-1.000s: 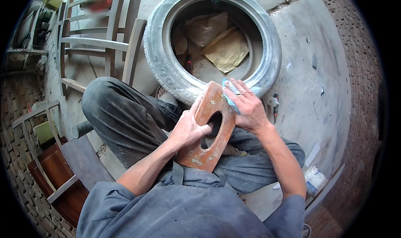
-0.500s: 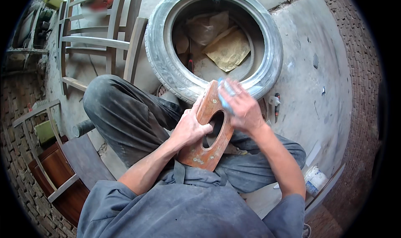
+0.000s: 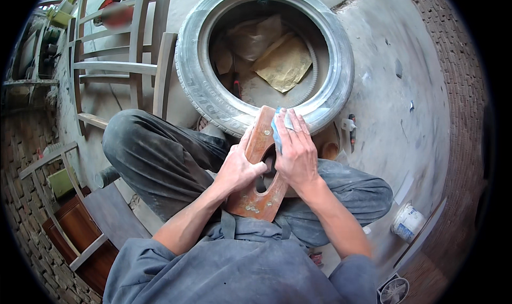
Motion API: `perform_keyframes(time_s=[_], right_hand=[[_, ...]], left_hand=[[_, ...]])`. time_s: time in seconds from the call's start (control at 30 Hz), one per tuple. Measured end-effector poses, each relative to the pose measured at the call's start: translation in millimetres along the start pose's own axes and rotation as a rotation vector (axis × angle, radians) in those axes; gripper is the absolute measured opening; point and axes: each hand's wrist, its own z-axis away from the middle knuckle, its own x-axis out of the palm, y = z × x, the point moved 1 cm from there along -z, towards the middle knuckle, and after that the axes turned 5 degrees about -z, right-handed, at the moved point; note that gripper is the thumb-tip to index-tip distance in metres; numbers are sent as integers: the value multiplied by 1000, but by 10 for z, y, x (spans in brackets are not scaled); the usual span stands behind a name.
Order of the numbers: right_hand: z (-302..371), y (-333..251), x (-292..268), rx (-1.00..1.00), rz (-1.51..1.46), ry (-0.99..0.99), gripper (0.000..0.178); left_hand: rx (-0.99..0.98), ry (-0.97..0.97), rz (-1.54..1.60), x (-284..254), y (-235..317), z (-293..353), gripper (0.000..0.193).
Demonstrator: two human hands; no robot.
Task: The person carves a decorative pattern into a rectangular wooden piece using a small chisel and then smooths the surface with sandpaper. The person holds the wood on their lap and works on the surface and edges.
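A reddish-brown wooden board [image 3: 258, 204] with a long oval hole and several screw heads is tilted between my lap and the rim of a dusty tire [image 3: 186, 74]. My left hand [image 3: 234, 168] clasps its left edge, with the thumb reaching over the face to the hole. Against the board's upper right edge, my right hand [image 3: 296, 154] presses a piece of blue sandpaper [image 3: 277, 133] under flattened fingers. Most of the sandpaper is hidden by those fingers.
Inside the tire lie a yellowish paper sheet [image 3: 285, 64], a plastic bag [image 3: 256, 37] and a red-and-black handled tool [image 3: 236, 85]. Wooden chair frames [image 3: 144, 42] stand at the left. On the right are an orange-and-black tool [image 3: 352, 133] and a white tub [image 3: 408, 222].
My right hand has drawn back toward me along the board's edge with the sandpaper, its fingers now straighter. The left hand keeps its hold. The whole view has shifted slightly.
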Motion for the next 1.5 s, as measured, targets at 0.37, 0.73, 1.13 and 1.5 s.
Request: perform_keyframes(time_s=[0.37, 0.73, 1.13, 1.5], right_hand=[[329, -347, 98, 85, -67, 11, 77], [-778, 589, 258, 334, -11, 180, 65], [-490, 1194, 194, 478, -1, 180, 62], [206, 1068, -181, 449, -215, 394, 58]], left_hand=[[51, 21, 61, 27, 10, 2, 112], [31, 12, 28, 10, 187, 34, 109], [-15, -3, 79, 17, 222, 44, 106], [-24, -5, 124, 24, 219, 32, 108]])
